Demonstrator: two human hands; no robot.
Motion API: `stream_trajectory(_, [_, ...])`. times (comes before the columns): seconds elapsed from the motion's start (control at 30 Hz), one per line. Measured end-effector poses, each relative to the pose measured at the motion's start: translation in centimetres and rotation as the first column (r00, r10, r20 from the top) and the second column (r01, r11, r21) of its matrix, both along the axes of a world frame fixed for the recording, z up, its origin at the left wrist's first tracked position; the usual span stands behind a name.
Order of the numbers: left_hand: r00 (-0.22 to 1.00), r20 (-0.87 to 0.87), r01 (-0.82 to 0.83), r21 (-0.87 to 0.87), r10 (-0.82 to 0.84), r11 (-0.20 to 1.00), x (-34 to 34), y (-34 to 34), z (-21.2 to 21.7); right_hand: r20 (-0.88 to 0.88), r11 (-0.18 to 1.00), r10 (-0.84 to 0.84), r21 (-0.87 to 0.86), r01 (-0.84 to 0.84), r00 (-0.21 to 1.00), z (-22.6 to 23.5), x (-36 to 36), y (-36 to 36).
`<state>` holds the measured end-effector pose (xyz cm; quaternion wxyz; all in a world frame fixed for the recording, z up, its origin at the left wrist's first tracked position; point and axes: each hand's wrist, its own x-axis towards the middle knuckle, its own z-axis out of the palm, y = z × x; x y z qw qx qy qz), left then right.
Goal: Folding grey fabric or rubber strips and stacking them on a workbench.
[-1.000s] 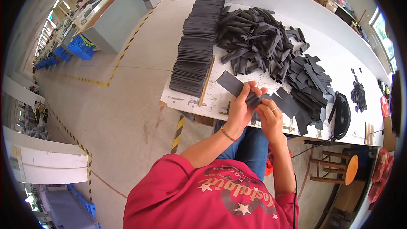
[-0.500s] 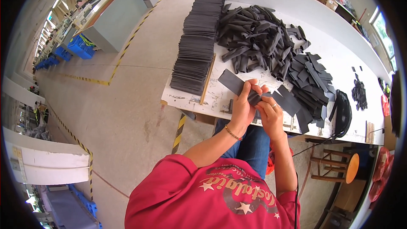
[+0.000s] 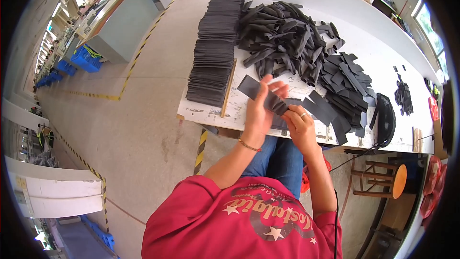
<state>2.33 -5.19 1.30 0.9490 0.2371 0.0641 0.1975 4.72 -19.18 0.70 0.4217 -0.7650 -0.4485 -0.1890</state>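
Note:
A dark grey-black fabric strip (image 3: 249, 86) slants across my hands above the near table edge. My left hand (image 3: 259, 112) has it lying between the raised thumb and the fingers, which are loosely stretched and a little blurred. With thumb and fingertips together, my right hand (image 3: 300, 124) pinches the strip's lower right end, where the cloth looks bunched. Just beyond my right hand, flat dark strips (image 3: 322, 108) lie on the white table (image 3: 233, 103), at the edge of a heap of flat pieces (image 3: 346, 84).
A long row of tightly stacked dark pieces (image 3: 213, 52) runs along the table's left side beside a wooden strip (image 3: 228, 88). Rolled dark pieces (image 3: 282, 33) form a big pile behind my hands. A black rounded object (image 3: 385, 120) stands at right; a stool (image 3: 398, 181) is below.
My left fingers have loosened and stretched out from their curl around the strip. Both hands have shifted slightly left in view, while the right keeps its pinch.

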Motion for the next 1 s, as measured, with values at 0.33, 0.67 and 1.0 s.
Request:
stream_trajectory(0.33, [0.991,-0.064,-0.111,0.048,0.114,0.993,0.6,2.6,-0.7,0.042,1.0,0.004,-0.013,-0.004,0.999,-0.5,-0.9,0.5])
stream_trajectory(0.67, [0.992,-0.045,-0.119,0.0,0.119,0.993,0.8,3.0,-1.2,0.045,1.0,0.013,-0.011,-0.013,0.999,-0.5,-1.1,0.5])
stream_trajectory(1.0, [0.976,0.097,-0.203,0.097,0.193,0.974,0.9,2.7,-0.9,-0.817,0.832,0.24,0.452,0.323,0.524,-2.8,-1.5,2.6])
